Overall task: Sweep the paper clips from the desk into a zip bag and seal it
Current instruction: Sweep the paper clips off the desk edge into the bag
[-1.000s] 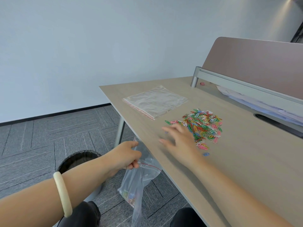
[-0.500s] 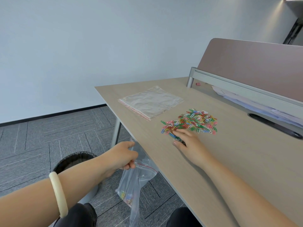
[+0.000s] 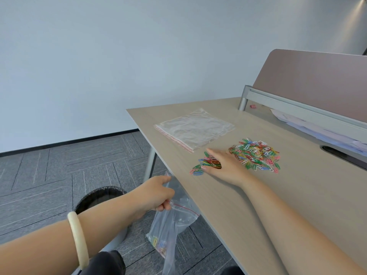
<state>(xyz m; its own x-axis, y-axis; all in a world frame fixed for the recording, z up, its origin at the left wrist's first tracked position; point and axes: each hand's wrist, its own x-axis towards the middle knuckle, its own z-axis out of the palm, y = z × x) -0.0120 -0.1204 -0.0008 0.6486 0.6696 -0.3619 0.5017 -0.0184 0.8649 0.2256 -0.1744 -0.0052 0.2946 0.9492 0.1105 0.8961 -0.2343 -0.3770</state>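
Observation:
A pile of coloured paper clips lies on the wooden desk. My right hand lies flat on the desk with fingers spread, cupping a smaller bunch of clips on its left side, apart from the main pile. My left hand pinches the red-striped mouth of a clear zip bag just below the desk's front edge. The bag hangs down with a few clips at its bottom.
A stack of flat clear zip bags lies on the desk beyond the clips. A black-lined waste bin stands on the grey carpet under my left arm. A mauve partition and papers close the desk's right side.
My right hand has split a small bunch of clips off the pile and dragged it left toward the desk edge. My left hand still holds the bag at the edge.

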